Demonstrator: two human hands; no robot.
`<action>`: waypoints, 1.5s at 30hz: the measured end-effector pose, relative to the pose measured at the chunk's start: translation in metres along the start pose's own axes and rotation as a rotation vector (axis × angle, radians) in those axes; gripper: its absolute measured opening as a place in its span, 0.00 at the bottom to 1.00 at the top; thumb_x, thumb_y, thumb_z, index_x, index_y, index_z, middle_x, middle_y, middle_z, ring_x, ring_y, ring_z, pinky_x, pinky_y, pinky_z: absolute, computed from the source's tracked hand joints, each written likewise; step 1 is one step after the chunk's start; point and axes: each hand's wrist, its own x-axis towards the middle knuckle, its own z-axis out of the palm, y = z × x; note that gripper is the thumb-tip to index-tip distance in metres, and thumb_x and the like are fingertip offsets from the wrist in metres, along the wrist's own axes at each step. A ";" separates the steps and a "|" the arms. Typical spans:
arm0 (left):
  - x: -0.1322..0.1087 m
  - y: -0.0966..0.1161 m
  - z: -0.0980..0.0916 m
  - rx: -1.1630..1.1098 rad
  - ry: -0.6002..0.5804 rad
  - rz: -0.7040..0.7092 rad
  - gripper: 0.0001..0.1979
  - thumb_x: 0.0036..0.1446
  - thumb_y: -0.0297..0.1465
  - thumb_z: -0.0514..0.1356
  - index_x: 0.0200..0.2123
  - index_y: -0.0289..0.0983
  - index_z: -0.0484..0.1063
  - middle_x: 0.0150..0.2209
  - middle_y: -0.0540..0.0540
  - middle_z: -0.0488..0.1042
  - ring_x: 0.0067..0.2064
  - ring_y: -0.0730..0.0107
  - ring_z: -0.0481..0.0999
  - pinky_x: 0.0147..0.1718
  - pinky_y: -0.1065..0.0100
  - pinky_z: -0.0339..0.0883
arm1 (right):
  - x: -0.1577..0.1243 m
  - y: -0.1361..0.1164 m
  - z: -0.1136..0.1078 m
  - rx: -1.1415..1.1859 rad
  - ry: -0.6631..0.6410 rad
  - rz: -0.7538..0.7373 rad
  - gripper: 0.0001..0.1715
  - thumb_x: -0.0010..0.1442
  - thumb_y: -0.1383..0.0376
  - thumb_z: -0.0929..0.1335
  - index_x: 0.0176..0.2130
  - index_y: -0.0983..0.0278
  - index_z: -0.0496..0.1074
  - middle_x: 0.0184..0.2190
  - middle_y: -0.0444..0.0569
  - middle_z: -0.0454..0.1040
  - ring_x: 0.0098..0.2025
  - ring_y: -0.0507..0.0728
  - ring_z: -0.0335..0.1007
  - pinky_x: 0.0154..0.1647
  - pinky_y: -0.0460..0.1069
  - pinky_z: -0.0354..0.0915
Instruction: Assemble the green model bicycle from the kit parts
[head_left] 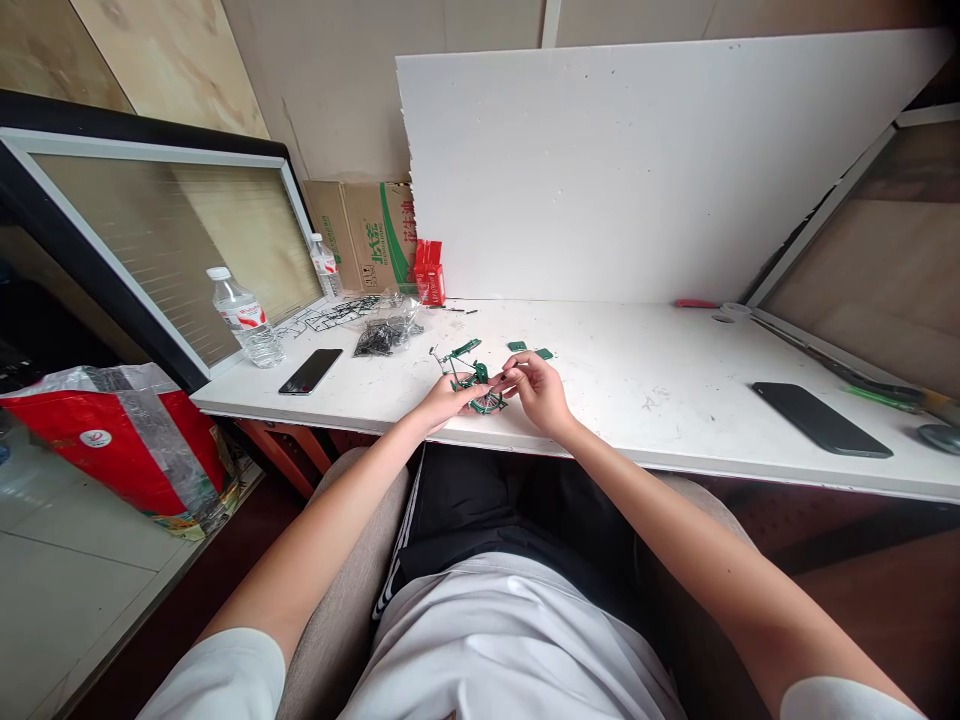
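A small green model bicycle (481, 373) with a spoked wheel is held near the front edge of the white table. My left hand (448, 400) is closed around its lower part, by the wheel. Close on the right, my right hand (537, 390) pinches with thumb and fingertips near the wheel; whatever lies between the fingertips is too small to make out. Just beyond my right hand lie two small green pieces, one a flat green piece (517, 346) and the other partly behind the fingers.
Left on the white table (637, 400) are a water bottle (246, 318), a phone (310, 371) and a plastic bag of dark parts (386, 333). Behind stand a cardboard box (364, 235) and a red box (430, 272). A black phone (821, 418) lies right.
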 end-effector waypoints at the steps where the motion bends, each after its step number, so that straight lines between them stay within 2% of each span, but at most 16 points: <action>1: 0.000 0.000 0.000 -0.005 0.008 -0.004 0.26 0.44 0.39 0.82 0.42 0.32 0.81 0.44 0.38 0.86 0.44 0.54 0.86 0.55 0.45 0.79 | 0.000 0.000 0.000 -0.020 -0.007 -0.013 0.21 0.71 0.42 0.68 0.43 0.56 0.70 0.38 0.50 0.83 0.40 0.62 0.84 0.40 0.57 0.78; 6: 0.001 -0.001 0.000 -0.013 0.017 0.001 0.27 0.44 0.40 0.82 0.43 0.32 0.81 0.46 0.37 0.86 0.44 0.54 0.87 0.55 0.44 0.79 | 0.000 0.002 -0.002 -0.088 -0.004 -0.091 0.23 0.71 0.41 0.68 0.42 0.57 0.74 0.38 0.51 0.82 0.39 0.63 0.84 0.38 0.57 0.80; 11: 0.001 0.000 0.001 0.016 -0.013 0.010 0.28 0.47 0.41 0.81 0.47 0.31 0.82 0.47 0.36 0.86 0.44 0.52 0.87 0.56 0.44 0.79 | 0.000 0.000 -0.002 -0.134 0.038 -0.161 0.20 0.69 0.46 0.73 0.41 0.59 0.77 0.38 0.51 0.83 0.39 0.62 0.85 0.39 0.56 0.80; 18: 0.003 -0.002 -0.001 0.037 -0.014 0.009 0.29 0.47 0.41 0.81 0.48 0.31 0.82 0.47 0.36 0.86 0.45 0.53 0.87 0.56 0.44 0.79 | -0.001 0.004 -0.001 -0.154 0.103 -0.135 0.22 0.66 0.46 0.76 0.36 0.60 0.71 0.35 0.51 0.83 0.34 0.60 0.83 0.38 0.56 0.80; 20: 0.002 -0.002 0.000 0.040 -0.022 0.016 0.28 0.48 0.41 0.80 0.48 0.31 0.82 0.47 0.36 0.85 0.45 0.53 0.86 0.56 0.44 0.79 | -0.002 0.005 0.001 -0.174 0.117 -0.154 0.21 0.66 0.46 0.75 0.38 0.60 0.73 0.34 0.50 0.83 0.33 0.59 0.83 0.37 0.55 0.80; 23: 0.001 -0.001 0.001 0.033 -0.019 0.025 0.27 0.49 0.40 0.80 0.47 0.31 0.82 0.47 0.36 0.85 0.47 0.53 0.86 0.55 0.45 0.80 | -0.004 0.007 0.002 -0.265 0.157 -0.232 0.21 0.68 0.47 0.74 0.47 0.60 0.79 0.33 0.49 0.83 0.34 0.60 0.83 0.38 0.55 0.81; 26: 0.001 -0.001 0.002 0.042 0.003 0.020 0.27 0.48 0.39 0.80 0.47 0.31 0.81 0.47 0.36 0.85 0.47 0.53 0.86 0.53 0.46 0.81 | -0.004 0.007 0.000 -0.384 0.198 -0.345 0.19 0.70 0.49 0.73 0.50 0.59 0.83 0.40 0.51 0.87 0.38 0.61 0.85 0.42 0.56 0.82; 29: 0.001 -0.002 0.002 0.052 0.025 0.027 0.26 0.49 0.38 0.80 0.47 0.31 0.80 0.46 0.37 0.84 0.45 0.55 0.85 0.52 0.47 0.81 | -0.001 0.005 -0.005 -0.466 0.135 -0.417 0.17 0.74 0.54 0.70 0.53 0.58 0.84 0.49 0.52 0.87 0.46 0.63 0.86 0.47 0.56 0.82; 33: 0.003 -0.004 0.002 0.030 0.096 0.046 0.24 0.50 0.37 0.79 0.46 0.31 0.80 0.43 0.40 0.83 0.42 0.59 0.84 0.52 0.46 0.81 | 0.003 0.001 -0.011 -0.470 0.008 -0.463 0.21 0.77 0.63 0.63 0.60 0.59 0.81 0.53 0.51 0.86 0.52 0.61 0.86 0.53 0.56 0.82; 37: 0.004 -0.006 0.001 0.011 0.113 0.066 0.22 0.52 0.36 0.78 0.45 0.31 0.79 0.40 0.41 0.83 0.41 0.60 0.84 0.52 0.46 0.81 | 0.002 0.000 -0.013 -0.528 0.004 -0.485 0.21 0.76 0.66 0.63 0.56 0.59 0.82 0.49 0.51 0.87 0.49 0.60 0.87 0.52 0.55 0.82; 42: 0.007 -0.009 -0.002 -0.004 0.124 0.093 0.23 0.49 0.35 0.79 0.43 0.32 0.77 0.44 0.39 0.84 0.42 0.59 0.85 0.53 0.48 0.80 | 0.002 0.005 -0.013 -0.650 0.045 -0.533 0.16 0.76 0.64 0.66 0.52 0.60 0.83 0.46 0.52 0.87 0.44 0.61 0.88 0.46 0.53 0.81; 45: 0.008 -0.014 -0.003 0.044 0.178 0.152 0.24 0.47 0.34 0.79 0.45 0.34 0.77 0.45 0.40 0.84 0.44 0.59 0.85 0.54 0.51 0.79 | 0.004 0.011 -0.015 -0.712 0.065 -0.538 0.14 0.76 0.61 0.67 0.49 0.62 0.83 0.43 0.53 0.88 0.40 0.62 0.87 0.41 0.53 0.79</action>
